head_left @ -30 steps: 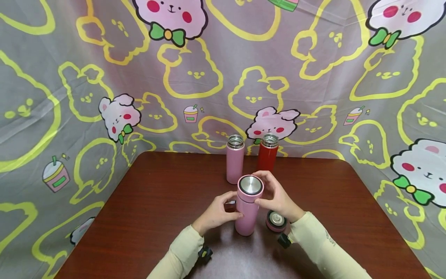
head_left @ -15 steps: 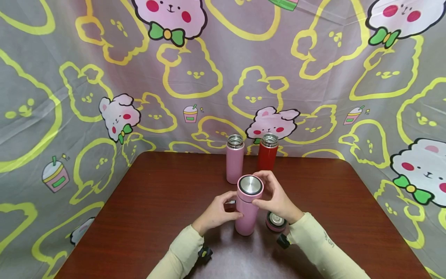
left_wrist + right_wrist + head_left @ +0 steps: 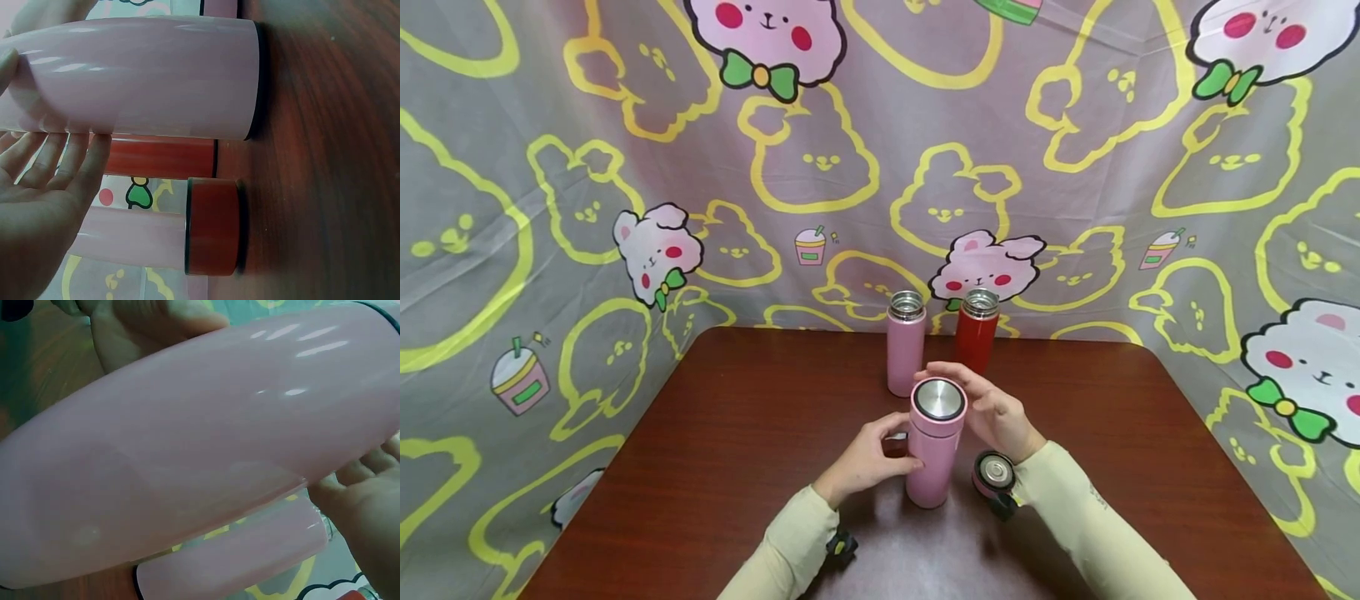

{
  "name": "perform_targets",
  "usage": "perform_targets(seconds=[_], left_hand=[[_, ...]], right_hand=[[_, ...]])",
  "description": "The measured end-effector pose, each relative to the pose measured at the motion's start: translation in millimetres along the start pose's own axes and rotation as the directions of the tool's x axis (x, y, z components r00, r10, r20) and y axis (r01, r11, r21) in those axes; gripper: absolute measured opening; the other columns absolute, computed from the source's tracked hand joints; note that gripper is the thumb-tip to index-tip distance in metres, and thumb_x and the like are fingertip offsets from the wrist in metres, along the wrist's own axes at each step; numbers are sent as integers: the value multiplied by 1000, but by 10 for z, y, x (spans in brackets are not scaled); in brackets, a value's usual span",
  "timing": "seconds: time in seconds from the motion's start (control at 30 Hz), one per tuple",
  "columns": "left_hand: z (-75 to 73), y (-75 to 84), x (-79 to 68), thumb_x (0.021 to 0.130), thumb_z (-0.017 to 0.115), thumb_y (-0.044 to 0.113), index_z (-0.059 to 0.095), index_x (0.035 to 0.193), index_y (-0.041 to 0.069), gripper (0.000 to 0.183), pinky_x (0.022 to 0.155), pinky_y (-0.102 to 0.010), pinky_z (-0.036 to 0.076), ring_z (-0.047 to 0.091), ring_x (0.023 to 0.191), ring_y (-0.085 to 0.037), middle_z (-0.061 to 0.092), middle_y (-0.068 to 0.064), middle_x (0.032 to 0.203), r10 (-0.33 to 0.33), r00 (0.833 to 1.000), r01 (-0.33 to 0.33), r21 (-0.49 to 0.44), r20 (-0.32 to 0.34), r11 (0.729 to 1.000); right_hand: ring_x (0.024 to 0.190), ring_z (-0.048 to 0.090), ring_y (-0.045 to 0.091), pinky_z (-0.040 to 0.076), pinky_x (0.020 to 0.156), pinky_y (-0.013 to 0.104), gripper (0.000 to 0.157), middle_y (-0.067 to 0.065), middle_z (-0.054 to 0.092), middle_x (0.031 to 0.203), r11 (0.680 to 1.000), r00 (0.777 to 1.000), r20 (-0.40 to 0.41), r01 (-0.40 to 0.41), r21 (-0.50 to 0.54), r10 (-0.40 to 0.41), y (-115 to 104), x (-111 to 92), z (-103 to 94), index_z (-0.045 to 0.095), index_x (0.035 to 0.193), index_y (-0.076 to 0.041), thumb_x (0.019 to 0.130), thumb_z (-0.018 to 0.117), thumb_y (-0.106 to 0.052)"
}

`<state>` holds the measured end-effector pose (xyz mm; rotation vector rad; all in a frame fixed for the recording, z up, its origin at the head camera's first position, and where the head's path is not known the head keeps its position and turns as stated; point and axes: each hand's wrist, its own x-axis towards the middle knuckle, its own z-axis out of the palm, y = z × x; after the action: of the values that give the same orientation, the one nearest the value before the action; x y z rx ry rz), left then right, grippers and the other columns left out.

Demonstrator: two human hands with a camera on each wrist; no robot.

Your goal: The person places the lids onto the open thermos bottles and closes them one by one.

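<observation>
A pink thermos (image 3: 931,467) stands upright near the middle of the table, its pink lid (image 3: 938,400) with a silver top seated on it. My left hand (image 3: 867,454) grips the body from the left, thumb in front and fingers behind. My right hand (image 3: 996,417) is at the lid's right and far side, fingers stretched out behind the rim, thumb hidden in the head view. In the right wrist view, the right hand's fingers (image 3: 369,465) lie close along the thermos. A loose pink lid (image 3: 995,473) lies upturned by the right wrist.
Behind stand a lidless pink thermos (image 3: 906,350) and a lidless red thermos (image 3: 977,333), both showing steel necks. A red lid (image 3: 212,226) sits on the brown table (image 3: 760,400), beyond the gripped thermos. A patterned cloth (image 3: 880,167) hangs around the table's back and sides.
The right thumb has come away from the lid's front, and the right fingers have swung leftward and straightened behind the lid. The left hand and thermos have stayed in place.
</observation>
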<state>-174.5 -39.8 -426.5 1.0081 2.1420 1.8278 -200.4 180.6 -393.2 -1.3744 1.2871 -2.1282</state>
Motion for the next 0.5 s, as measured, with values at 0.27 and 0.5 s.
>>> perform_targets(seconds=[0.27, 0.5], left_hand=[[9, -4, 6, 76, 73, -4, 50, 128, -9, 57, 93, -45, 45, 58, 109, -23, 59, -23, 119, 11, 1000, -11, 13, 1, 1000], [3, -10, 3, 77, 73, -4, 50, 128, -9, 57, 93, -47, 44, 57, 109, -22, 58, -22, 120, 3, 1000, -3, 5, 2, 1000]], right_hand=[[133, 33, 33, 27, 108, 44, 60, 20, 39, 143, 998, 994, 93, -58, 17, 56, 20, 63, -13, 25, 142, 10, 86, 30, -11], [129, 39, 32, 29, 106, 45, 59, 20, 44, 139, 998, 993, 101, -59, 9, 58, 48, 64, -20, 28, 141, 10, 86, 31, -12]])
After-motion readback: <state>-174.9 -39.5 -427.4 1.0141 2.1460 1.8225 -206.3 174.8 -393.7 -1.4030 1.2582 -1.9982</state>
